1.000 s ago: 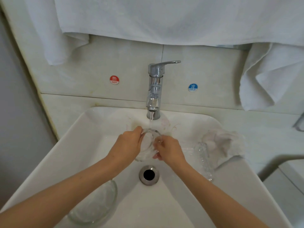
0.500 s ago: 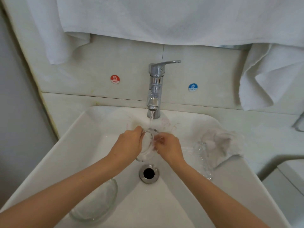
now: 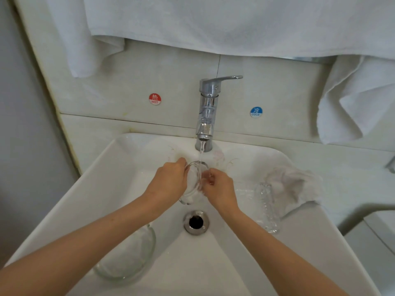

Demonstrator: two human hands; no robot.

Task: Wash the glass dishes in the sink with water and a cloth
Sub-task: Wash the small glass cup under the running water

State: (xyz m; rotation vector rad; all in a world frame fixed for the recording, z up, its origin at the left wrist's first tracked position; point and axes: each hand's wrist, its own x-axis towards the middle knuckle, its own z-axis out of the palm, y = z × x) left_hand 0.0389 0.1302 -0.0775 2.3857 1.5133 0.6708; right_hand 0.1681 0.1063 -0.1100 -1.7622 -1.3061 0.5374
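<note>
Rinsing 1 glass dish (image 3: 193, 182) under the tap (image 3: 206, 112); I see left hand (image 3: 168, 182) and right hand (image 3: 218, 189) fingers (image 3: 181, 163) curled on it. Next, probably: cloth (image 3: 295, 182).

One head-worn wide-angle view looks forward and down, close over the sink (image 3: 111, 189), facing the tap (image 3: 207, 107) at its far edge.

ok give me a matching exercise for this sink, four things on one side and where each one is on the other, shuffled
1. small glass dish
2. glass bowl
3. cloth
4. ridged glass dish

a. bunched on the sink's right rim
b. under the tap's stream
c. sink's near left corner
d. lying against the sink's right wall

Pairs: 1-b, 2-c, 3-a, 4-d
</note>
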